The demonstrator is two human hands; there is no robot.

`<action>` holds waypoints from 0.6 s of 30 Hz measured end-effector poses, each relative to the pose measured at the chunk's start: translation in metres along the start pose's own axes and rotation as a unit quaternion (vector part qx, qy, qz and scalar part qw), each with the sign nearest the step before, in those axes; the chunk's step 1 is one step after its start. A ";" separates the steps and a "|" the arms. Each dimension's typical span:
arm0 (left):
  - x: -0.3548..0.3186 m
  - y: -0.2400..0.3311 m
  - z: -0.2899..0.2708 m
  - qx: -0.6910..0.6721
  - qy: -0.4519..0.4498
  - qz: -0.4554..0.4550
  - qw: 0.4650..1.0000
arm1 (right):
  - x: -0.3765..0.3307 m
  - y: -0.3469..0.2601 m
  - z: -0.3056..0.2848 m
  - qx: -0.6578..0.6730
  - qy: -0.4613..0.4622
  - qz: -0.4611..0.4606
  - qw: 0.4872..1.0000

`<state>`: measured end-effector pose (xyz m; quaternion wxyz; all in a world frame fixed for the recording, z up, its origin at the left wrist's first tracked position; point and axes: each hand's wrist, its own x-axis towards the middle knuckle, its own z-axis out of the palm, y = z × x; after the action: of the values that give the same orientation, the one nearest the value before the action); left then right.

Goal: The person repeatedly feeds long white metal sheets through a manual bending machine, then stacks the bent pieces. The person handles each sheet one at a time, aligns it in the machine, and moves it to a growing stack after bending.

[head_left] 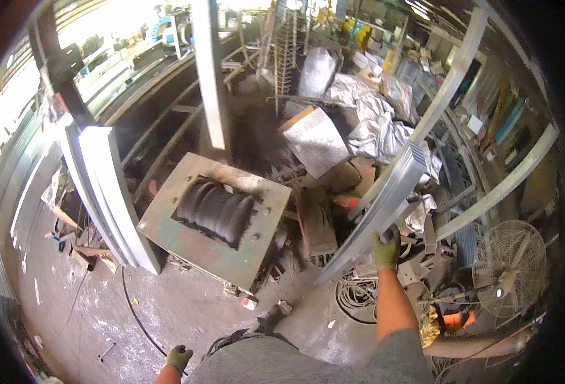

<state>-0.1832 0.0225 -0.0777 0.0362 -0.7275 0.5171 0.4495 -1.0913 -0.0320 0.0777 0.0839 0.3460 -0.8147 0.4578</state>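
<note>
The right hand (386,248) is touching the leaning metal profiles (378,211), whether clenched I cannot tell, and I am flagging toppling should support slacken.

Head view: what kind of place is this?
Probably a metalworking shop. There are long metal bars by the person's right hand, a big dark ribbed roller set in a metal top, and a caged fan.
</note>
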 end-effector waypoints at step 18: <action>-0.056 -0.073 -0.078 0.109 0.131 0.350 0.921 | -0.270 -0.401 0.005 0.443 -0.228 0.143 0.855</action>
<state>-0.0817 0.0558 -0.0230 -0.1125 -0.5436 0.7848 0.2754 -0.6318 -0.0412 0.2285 -0.3327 0.3206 -0.5630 0.6852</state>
